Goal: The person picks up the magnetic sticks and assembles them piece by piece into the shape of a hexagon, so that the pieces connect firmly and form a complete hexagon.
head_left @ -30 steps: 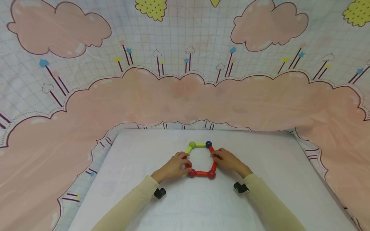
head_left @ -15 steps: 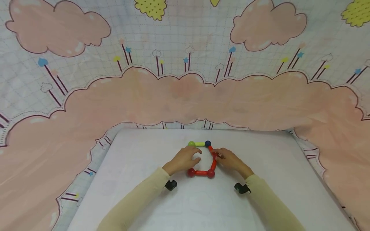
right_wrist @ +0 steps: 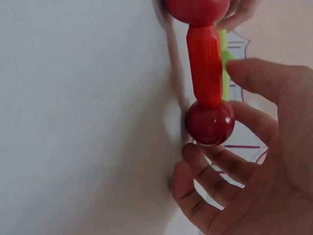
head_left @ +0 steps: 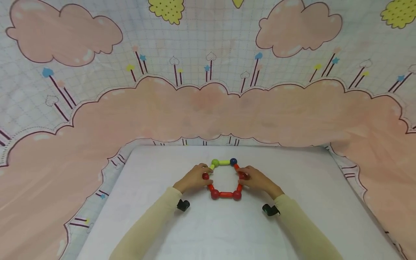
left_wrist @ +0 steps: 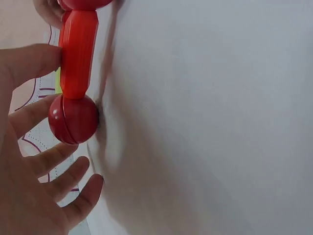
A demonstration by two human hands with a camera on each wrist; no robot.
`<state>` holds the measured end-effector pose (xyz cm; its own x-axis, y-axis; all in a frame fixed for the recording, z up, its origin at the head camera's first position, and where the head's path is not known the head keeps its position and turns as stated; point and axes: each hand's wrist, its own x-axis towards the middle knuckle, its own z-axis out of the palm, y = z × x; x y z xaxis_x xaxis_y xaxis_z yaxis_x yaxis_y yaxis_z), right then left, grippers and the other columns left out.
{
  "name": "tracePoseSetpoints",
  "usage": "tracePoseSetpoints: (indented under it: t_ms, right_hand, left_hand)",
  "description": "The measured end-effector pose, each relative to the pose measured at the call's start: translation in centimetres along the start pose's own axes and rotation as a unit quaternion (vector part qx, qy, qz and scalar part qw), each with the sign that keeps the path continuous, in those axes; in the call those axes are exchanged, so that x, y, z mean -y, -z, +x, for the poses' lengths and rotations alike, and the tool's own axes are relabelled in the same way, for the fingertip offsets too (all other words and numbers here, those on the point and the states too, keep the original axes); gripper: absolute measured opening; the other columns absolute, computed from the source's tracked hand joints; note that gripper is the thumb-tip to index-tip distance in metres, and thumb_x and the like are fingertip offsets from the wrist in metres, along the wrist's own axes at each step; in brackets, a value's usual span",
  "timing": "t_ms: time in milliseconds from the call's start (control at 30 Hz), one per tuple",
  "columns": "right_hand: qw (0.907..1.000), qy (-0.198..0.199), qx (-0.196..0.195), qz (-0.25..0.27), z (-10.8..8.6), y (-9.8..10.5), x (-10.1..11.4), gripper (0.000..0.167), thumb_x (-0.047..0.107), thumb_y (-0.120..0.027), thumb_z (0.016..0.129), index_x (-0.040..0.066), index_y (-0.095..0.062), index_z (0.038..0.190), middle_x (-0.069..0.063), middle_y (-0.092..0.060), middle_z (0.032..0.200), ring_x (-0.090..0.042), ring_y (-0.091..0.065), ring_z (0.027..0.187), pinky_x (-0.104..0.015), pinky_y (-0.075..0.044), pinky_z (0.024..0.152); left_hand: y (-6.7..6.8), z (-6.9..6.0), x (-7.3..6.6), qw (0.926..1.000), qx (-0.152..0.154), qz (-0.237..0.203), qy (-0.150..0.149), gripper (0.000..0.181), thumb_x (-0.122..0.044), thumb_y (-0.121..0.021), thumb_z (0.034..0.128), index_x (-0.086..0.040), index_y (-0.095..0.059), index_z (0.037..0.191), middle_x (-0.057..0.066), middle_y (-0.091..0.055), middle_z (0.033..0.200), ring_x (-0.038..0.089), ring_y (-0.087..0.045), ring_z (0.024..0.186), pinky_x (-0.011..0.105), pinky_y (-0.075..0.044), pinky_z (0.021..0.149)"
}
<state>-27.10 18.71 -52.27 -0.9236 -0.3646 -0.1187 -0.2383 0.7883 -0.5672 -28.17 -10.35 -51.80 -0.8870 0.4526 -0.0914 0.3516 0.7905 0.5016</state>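
A six-sided ring of balls and rods lies on the white table (head_left: 156, 227). Its far side has a green ball (head_left: 215, 163), a yellow-green rod (head_left: 224, 162) and a blue ball (head_left: 233, 161). Along the near side, a red rod (head_left: 225, 195) joins two red balls. My left hand (head_left: 194, 177) holds the left corner's red ball (head_left: 206, 176) between thumb and fingers. My right hand (head_left: 256, 178) grips the opposite red ball (head_left: 243, 176) likewise. Both wrist views show the near red rod (left_wrist: 79, 54) in front; the held balls are hidden there.
A patterned cloth (head_left: 208, 112) with pink clouds hangs behind the table and drapes beside it. A small black device (head_left: 183, 205) sits at the left wrist, another black device (head_left: 271, 210) at the right. Both forearms wear light yellow sleeves.
My left hand moved right across the ring's left side, then back left to the left corner's red ball, which shows again. The right hand has shifted only slightly at its corner.
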Motion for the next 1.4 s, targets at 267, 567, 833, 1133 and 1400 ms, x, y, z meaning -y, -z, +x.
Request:
tracePoseSetpoints:
  t_ms: [267, 567, 833, 1133, 1400]
  right_hand:
    - [0.9981, -0.047, 0.015, -0.036, 1.1, -0.5, 0.9, 0.051, 0.034, -0.073, 0.087, 0.022, -0.059, 0.135, -0.009, -0.054, 0.127, -0.024, -0.054, 0.108, -0.045, -0.051, 0.095]
    - [0.9995, -0.011, -0.029, 0.004, 0.4, -0.1, 0.7, 0.028, 0.019, -0.066, 0.094, 0.017, -0.067, 0.121, -0.006, -0.062, 0.112, -0.020, -0.056, 0.098, -0.040, -0.052, 0.090]
    - [0.9982, -0.009, -0.050, 0.031, 0.2, 0.0, 0.1, 0.023, 0.015, -0.068, 0.092, 0.013, -0.065, 0.114, -0.004, -0.066, 0.103, -0.018, -0.059, 0.094, -0.036, -0.055, 0.085]
    - [0.9973, -0.027, -0.059, 0.034, 0.0, 0.0, 0.0, 0.024, 0.018, -0.069, 0.092, 0.012, -0.065, 0.115, -0.005, -0.068, 0.105, -0.019, -0.061, 0.095, -0.039, -0.054, 0.089]
    - [0.9943, -0.068, -0.063, 0.051, -0.1, -0.3, -0.2, 0.028, 0.023, -0.068, 0.093, 0.011, -0.063, 0.118, -0.005, -0.067, 0.107, -0.019, -0.060, 0.096, -0.039, -0.053, 0.089]
  left_hand:
    - [-0.2, 0.1, -0.3, 0.9996, -0.010, 0.028, 0.001, 0.042, -0.037, -0.071, 0.0874, -0.018, -0.065, 0.124, 0.010, -0.052, 0.140, 0.031, -0.050, 0.124, 0.051, -0.043, 0.103]
    - [0.1, -0.4, 0.7, 0.9989, -0.041, -0.019, -0.013, 0.021, -0.022, -0.065, 0.0943, -0.015, -0.069, 0.114, 0.005, -0.063, 0.113, 0.019, -0.059, 0.100, 0.039, -0.050, 0.091]
    - [0.5, -0.6, 1.4, 0.9980, -0.052, -0.035, -0.005, 0.015, -0.021, -0.067, 0.0936, -0.015, -0.069, 0.107, -0.001, -0.065, 0.096, 0.013, -0.059, 0.086, 0.033, -0.050, 0.080]
    - [0.4, -0.8, 1.8, 0.9973, -0.054, -0.049, 0.005, 0.017, -0.023, -0.067, 0.0935, -0.015, -0.067, 0.109, 0.000, -0.067, 0.099, 0.014, -0.059, 0.088, 0.034, -0.050, 0.079]
    - [-0.1, -0.7, 2.2, 0.9944, -0.076, -0.068, 0.026, 0.019, -0.024, -0.070, 0.0910, -0.014, -0.066, 0.106, -0.001, -0.068, 0.095, 0.012, -0.059, 0.083, 0.032, -0.050, 0.078]
